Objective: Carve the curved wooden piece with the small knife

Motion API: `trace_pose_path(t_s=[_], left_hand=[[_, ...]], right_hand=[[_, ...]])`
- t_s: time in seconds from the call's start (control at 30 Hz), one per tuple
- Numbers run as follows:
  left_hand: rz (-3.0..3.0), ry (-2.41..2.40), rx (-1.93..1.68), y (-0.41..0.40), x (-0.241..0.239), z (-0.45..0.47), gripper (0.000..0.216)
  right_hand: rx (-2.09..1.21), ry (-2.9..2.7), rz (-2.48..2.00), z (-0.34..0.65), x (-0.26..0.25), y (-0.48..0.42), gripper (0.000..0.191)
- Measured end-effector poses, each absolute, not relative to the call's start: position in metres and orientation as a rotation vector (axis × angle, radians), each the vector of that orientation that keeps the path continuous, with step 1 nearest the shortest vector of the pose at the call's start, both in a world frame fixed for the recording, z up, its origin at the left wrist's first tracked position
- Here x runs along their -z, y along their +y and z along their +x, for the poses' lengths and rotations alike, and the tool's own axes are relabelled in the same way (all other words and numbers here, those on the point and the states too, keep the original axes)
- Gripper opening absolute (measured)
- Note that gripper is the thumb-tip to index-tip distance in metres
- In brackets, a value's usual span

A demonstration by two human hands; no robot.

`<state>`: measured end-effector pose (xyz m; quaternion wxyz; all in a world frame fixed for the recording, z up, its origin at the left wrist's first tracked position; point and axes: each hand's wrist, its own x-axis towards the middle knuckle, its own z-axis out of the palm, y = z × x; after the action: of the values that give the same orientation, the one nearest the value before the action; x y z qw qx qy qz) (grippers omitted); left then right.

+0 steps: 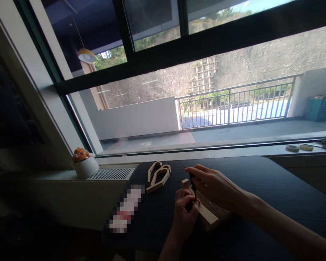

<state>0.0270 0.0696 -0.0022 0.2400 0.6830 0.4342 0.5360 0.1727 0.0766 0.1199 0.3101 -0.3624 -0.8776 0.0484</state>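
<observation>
On a dark mat (260,188) before a window, my left hand (185,209) is closed against a pale wooden assembly (208,214) made of slats and a flat bar. My right hand (216,188) comes from the right and pinches a small dark tool (192,183), held upright with its tip down at the wood between both hands. Much of the wooden assembly is hidden under my right hand.
Two curved wooden pieces (158,175) lie on the mat to the left. A white jar with an orange lid (84,163) stands on the ledge by a vent grille (111,174). Tape rolls (299,147) sit on the sill at right. A blurred-out strip (126,208) lies at the mat's left edge.
</observation>
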Motion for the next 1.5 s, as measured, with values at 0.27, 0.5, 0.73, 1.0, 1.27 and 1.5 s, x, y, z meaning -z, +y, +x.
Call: trace_pose_path(t_s=[0.27, 0.5, 0.73, 1.0, 1.27, 1.5], left_hand=[[1.874, 1.190, -1.471, 0.0698, 0.0016, 0.0272, 0.010], [1.876, 1.178, -1.467, 0.0714, 0.0041, 0.0269, 0.011], [1.886, 1.174, -1.474, 0.0717, 0.0068, 0.0263, 0.009], [1.864, 1.184, -1.445, 0.0706, 0.0048, 0.0266, 0.010], [1.870, 1.179, -1.480, 0.0722, 0.0075, 0.0263, 0.008], [1.886, 1.183, -1.492, 0.0708, 0.0045, 0.0274, 0.010]], right_hand=[[-0.106, -2.297, -1.020, 0.1743, -0.1241, 0.0798, 0.023], [-0.039, -2.357, -0.909, 0.1732, -0.1238, 0.0747, 0.026], [0.023, -2.329, -1.007, 0.1745, -0.1182, 0.0764, 0.024], [0.010, -2.411, -0.902, 0.1709, -0.1218, 0.0707, 0.028], [0.057, -2.384, -1.008, 0.1709, -0.1229, 0.0733, 0.023], [0.044, -2.393, -0.968, 0.1722, -0.1202, 0.0731, 0.025]])
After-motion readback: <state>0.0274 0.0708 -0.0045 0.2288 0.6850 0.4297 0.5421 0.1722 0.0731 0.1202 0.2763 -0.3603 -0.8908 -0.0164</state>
